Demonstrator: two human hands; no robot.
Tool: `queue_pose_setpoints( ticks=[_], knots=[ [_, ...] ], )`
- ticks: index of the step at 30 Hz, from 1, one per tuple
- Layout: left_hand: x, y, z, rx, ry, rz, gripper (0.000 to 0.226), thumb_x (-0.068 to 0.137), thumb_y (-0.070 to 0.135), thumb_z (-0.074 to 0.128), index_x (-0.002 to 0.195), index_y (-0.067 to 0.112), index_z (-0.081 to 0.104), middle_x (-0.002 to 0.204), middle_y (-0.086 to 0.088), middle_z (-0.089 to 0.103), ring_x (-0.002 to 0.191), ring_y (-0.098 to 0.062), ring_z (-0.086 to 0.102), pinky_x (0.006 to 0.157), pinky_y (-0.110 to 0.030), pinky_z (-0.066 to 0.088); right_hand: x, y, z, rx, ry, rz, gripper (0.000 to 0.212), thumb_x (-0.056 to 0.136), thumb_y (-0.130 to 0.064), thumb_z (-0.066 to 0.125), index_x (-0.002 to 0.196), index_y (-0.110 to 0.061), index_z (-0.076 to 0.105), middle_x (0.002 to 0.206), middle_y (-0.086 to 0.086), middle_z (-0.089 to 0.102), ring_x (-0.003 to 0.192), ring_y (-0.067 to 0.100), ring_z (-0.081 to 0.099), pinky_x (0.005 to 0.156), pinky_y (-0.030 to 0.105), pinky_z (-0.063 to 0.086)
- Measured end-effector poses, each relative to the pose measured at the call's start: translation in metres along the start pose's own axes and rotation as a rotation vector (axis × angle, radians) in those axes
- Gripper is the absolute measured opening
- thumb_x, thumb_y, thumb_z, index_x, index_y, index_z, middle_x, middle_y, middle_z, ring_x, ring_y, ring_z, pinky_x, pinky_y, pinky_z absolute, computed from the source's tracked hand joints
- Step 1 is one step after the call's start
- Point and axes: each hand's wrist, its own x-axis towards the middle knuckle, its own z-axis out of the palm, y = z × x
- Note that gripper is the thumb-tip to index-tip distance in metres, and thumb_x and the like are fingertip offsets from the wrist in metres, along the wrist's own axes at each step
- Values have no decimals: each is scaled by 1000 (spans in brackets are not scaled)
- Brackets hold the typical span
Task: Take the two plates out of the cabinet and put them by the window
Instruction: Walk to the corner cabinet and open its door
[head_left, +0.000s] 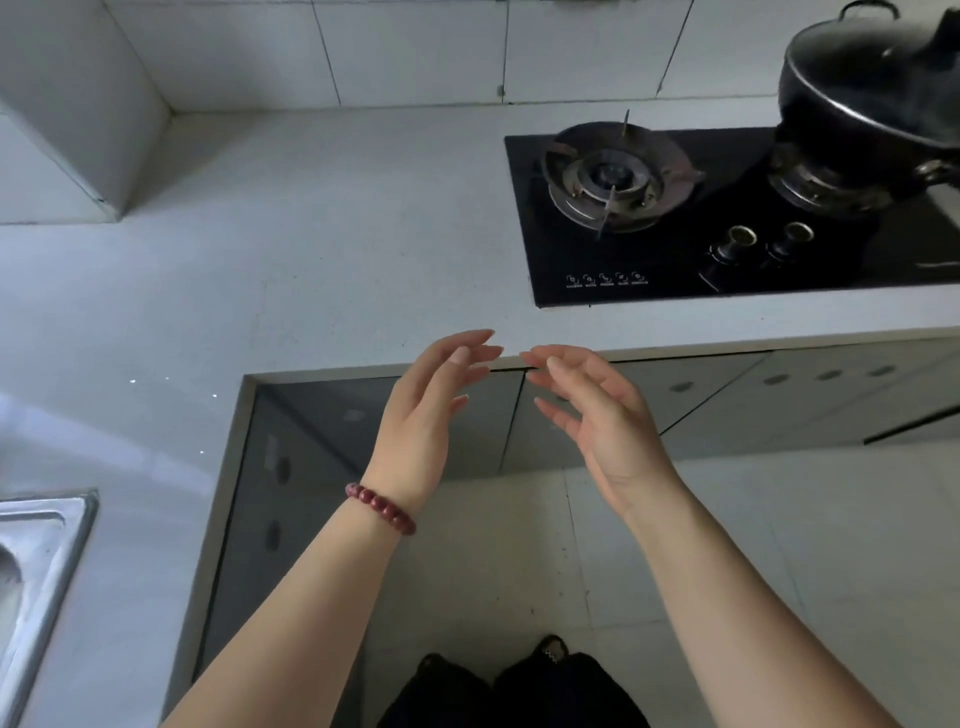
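My left hand (431, 410), with a red bead bracelet on the wrist, is raised in front of the counter's front edge, fingers apart and holding nothing. My right hand (592, 410) is beside it, palm turned toward the left hand, fingers spread and empty. Their fingertips nearly meet just below the countertop edge. Behind the hands are the grey cabinet doors (717, 405) under the counter, all closed. No plates and no window are in view.
A white L-shaped countertop (311, 249) runs ahead and to the left. A black gas hob (675, 218) sits on it at right, with a black pot (872, 83) on its right burner. A steel sink (36, 561) is at lower left. Light floor tiles lie below.
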Motion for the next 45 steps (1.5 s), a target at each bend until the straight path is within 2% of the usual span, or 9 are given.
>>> queue_pose_setpoints(
  ticks=[10, 17, 24, 28, 31, 35, 39, 43, 45],
  knots=[
    [39, -136, 27, 6, -1, 37, 35, 89, 45, 35, 113, 36, 60, 114, 16, 66, 109, -4, 59, 98, -41, 44, 53, 130, -40, 16, -11, -50, 16, 90, -21, 57, 87, -29, 71, 112, -1, 70, 109, 14, 61, 99, 37, 46],
    [80, -243, 38, -13, -16, 147, 35, 90, 45, 36, 113, 34, 60, 116, 12, 66, 110, -9, 60, 98, -43, 43, 107, 231, -58, 87, -15, -156, 16, 90, -18, 56, 87, -27, 69, 103, -6, 71, 110, 16, 62, 97, 38, 45],
    [113, -326, 38, -20, 12, 286, 33, 83, 50, 40, 106, 42, 62, 119, 13, 64, 110, -9, 59, 97, -41, 43, 148, 314, -79, 68, -11, -346, 11, 82, -25, 61, 90, -28, 68, 87, -19, 71, 95, 3, 62, 96, 33, 47],
    [123, -345, 35, 13, 4, 347, 35, 82, 53, 40, 109, 45, 60, 125, 18, 59, 113, -6, 57, 94, -35, 43, 161, 329, -85, 30, -21, -420, 24, 76, -32, 61, 99, -33, 67, 79, -26, 68, 96, 0, 62, 93, 29, 50],
    [124, -349, 33, 24, 0, 344, 36, 85, 50, 38, 114, 44, 58, 126, 22, 57, 113, -4, 56, 95, -35, 43, 159, 335, -85, 50, -8, -423, 27, 76, -32, 60, 102, -34, 67, 88, -27, 70, 105, 3, 62, 93, 29, 49],
    [117, -346, 30, -4, 15, 344, 34, 84, 50, 39, 110, 45, 60, 126, 19, 57, 113, -4, 57, 95, -37, 44, 152, 335, -88, 75, -6, -411, 27, 76, -30, 61, 101, -32, 67, 94, -22, 70, 106, 5, 62, 93, 30, 50],
    [111, -336, 29, -32, 22, 351, 33, 83, 49, 38, 107, 45, 61, 123, 19, 60, 110, -4, 59, 93, -35, 44, 150, 325, -89, 72, -7, -442, 31, 75, -31, 61, 106, -29, 65, 118, -11, 65, 116, 9, 58, 98, 33, 48],
    [100, -326, 30, -16, 23, 377, 34, 83, 50, 38, 108, 46, 61, 123, 19, 60, 110, -3, 59, 92, -34, 45, 151, 315, -85, -3, -6, -526, 32, 77, -30, 60, 109, -28, 62, 120, -12, 64, 116, 4, 56, 100, 32, 45],
    [96, -322, 31, -4, 23, 390, 34, 84, 51, 38, 109, 45, 61, 123, 19, 60, 111, -3, 58, 94, -36, 44, 152, 312, -84, -62, -3, -576, 30, 78, -31, 60, 108, -33, 62, 122, -13, 63, 116, 4, 55, 96, 28, 45]
  ],
)
